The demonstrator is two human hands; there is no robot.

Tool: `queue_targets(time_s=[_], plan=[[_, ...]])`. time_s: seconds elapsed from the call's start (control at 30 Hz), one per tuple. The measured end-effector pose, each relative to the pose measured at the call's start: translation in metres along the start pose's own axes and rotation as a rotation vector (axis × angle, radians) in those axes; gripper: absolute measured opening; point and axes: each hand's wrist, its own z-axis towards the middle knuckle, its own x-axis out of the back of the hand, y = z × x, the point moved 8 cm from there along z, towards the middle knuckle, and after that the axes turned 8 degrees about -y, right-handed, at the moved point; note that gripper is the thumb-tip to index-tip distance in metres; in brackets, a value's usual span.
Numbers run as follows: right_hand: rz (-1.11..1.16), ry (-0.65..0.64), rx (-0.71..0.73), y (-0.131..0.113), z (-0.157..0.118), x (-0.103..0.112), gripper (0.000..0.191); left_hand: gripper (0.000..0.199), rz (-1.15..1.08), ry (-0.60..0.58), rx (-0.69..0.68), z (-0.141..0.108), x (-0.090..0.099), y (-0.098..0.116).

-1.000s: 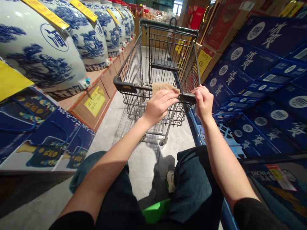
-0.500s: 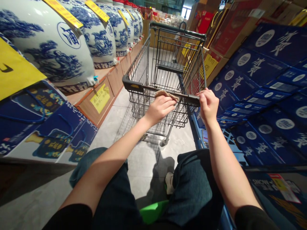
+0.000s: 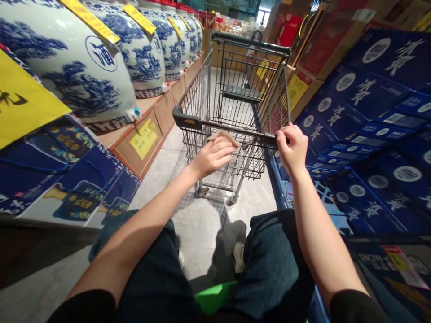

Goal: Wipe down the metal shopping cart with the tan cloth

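In front of me stands a grey wire shopping cart point(image 3: 235, 95), its basket facing me. My left hand point(image 3: 213, 157) holds a tan cloth point(image 3: 222, 135), bunched under the fingers, just on my side of the cart's near rail point(image 3: 232, 128). Whether the cloth touches the wires below that rail, I cannot tell. At the rail's right corner, my right hand point(image 3: 292, 146) is closed around the frame, with its thumb on my side. Most of its fingertips are hidden behind the corner.
Large blue-and-white porcelain jars point(image 3: 90, 67) line a wooden ledge point(image 3: 134, 143) on the left. Blue gift boxes point(image 3: 63, 175) stand nearer me. Stacked blue cartons point(image 3: 367, 98) wall the right side. Between my knees is a green object point(image 3: 215, 297), partly hidden; pale floor tiles point(image 3: 202, 215) lie beneath.
My left hand has slid left and slightly toward me along the rail, taking the cloth with it. The right hand keeps its hold on the corner, and the cart stays nearly still.
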Motion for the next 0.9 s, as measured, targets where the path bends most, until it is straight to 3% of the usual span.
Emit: queue_targets(time_s=[0.1,0.17,0.37,0.53,0.7,0.8,0.9], plan=[[-0.007,-0.007,-0.007,0.001,0.000,-0.002,0.046,0.027,-0.014,0.110,0.148,-0.001,0.023,-0.021],[-0.004,0.003,0.000,0.001,0.000,-0.002,0.047,0.032,-0.004,0.146,0.227,-0.007,0.024,-0.030],[-0.004,0.043,-0.005,0.001,0.000,-0.001,0.048,0.032,0.071,0.043,0.201,-0.012,0.004,-0.027],[-0.001,0.038,0.002,0.000,-0.001,-0.001,0.048,0.035,0.073,0.099,0.186,-0.012,0.013,-0.031],[-0.001,0.044,0.009,0.000,0.000,-0.001,0.048,0.031,0.115,0.122,0.202,-0.019,0.004,-0.028],[0.003,0.033,-0.009,0.002,0.001,-0.001,0.049,0.027,0.029,0.099,0.192,-0.013,0.015,-0.033],[-0.010,0.030,-0.007,0.002,0.001,-0.002,0.050,0.027,0.083,0.199,0.286,-0.014,0.037,-0.047]])
